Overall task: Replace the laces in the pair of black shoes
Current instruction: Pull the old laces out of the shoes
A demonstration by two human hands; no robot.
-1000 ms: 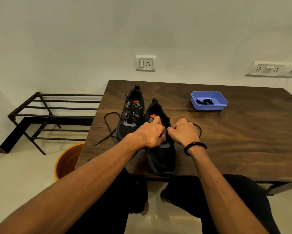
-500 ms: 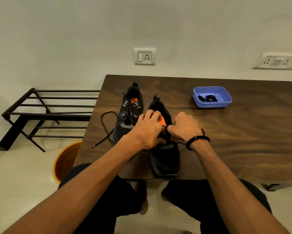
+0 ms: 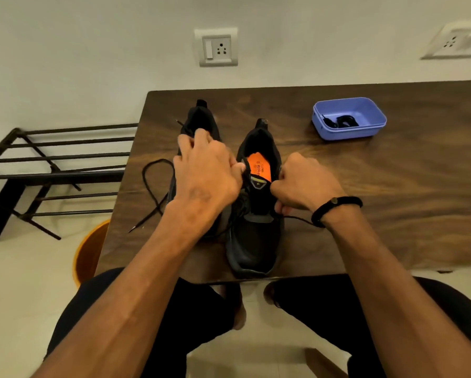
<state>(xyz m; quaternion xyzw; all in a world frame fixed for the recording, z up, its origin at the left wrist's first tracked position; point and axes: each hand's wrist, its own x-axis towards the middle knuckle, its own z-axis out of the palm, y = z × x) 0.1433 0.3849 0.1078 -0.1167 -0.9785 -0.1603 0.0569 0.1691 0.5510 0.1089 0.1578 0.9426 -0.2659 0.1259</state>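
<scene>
Two black shoes stand side by side on the dark wooden table (image 3: pixel 392 186), toes toward the person seated at its near edge. The right-hand shoe (image 3: pixel 256 241) is nearer the table edge; its tongue is pulled forward, exposing an orange insole (image 3: pixel 259 166) with printed lettering. The left-hand shoe (image 3: pixel 201 118) sits slightly farther back and is largely covered by the left hand; only its heel and part of its side are visible.

The left hand (image 3: pixel 205 175) is held above the gap between the two shoes, thumb against the eyelet edge of the right-hand shoe, fingers loosely curled. It appears to pinch something at that edge, but the contact point is blurred and cannot be confirmed. The right hand (image 3: pixel 302 184) is curled tight at the other side of the same shoe's opening, pinching a black lace (image 3: pixel 297 218), which trails toward the wrist. A black wristband (image 3: pixel 338 205) sits on the right wrist.

A second black lace (image 3: pixel 150 186) loops loosely on the table left of the shoes, its tip lying near the table's left edge.

A blue plastic tray (image 3: pixel 365 130) stands well apart at the far right of the shoes, holding a coiled black lace (image 3: pixel 343 121).

A black metal rack (image 3: pixel 51 165) stands on the floor beside the table, an orange bucket (image 3: pixel 88 249) near it. A wall socket (image 3: pixel 218 47) is mounted behind the table.
</scene>
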